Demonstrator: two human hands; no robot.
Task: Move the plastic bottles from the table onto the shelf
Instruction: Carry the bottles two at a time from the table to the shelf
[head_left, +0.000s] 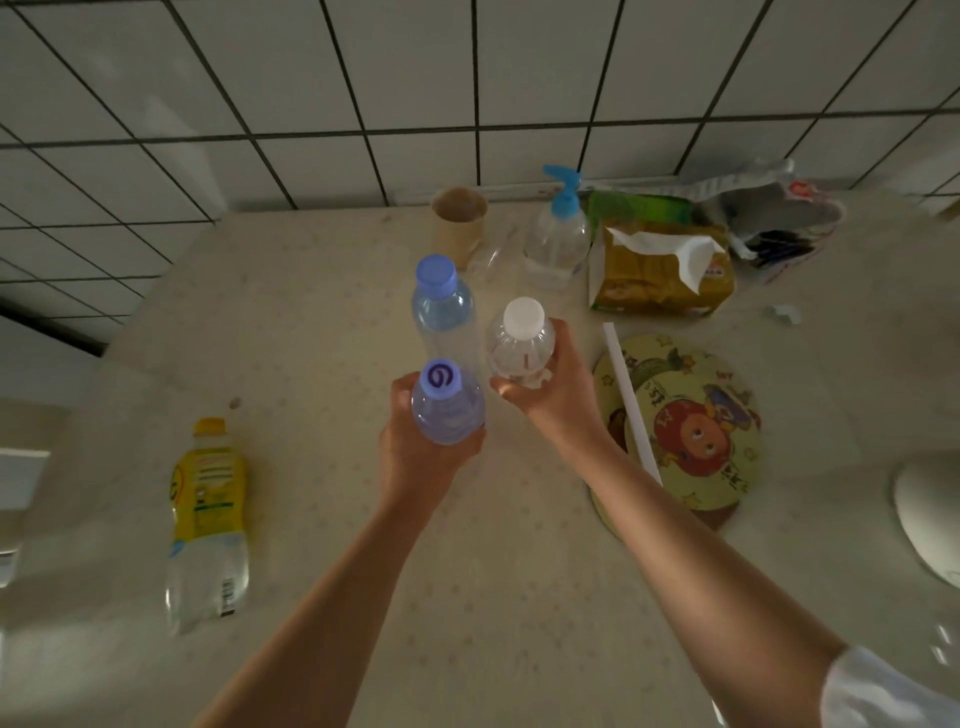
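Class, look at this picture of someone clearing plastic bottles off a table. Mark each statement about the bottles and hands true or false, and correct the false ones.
1. The left hand grips the bottle with the spiral-marked purple cap. True.
2. The right hand is empty. False: it holds the white-capped bottle.
3. The yellow-labelled bottle lies on its side on the table. True.
4. The blue-capped bottle is being held. False: it stands upright with no hand around it.
5. The pump bottle stands beside the tissue pack. True.
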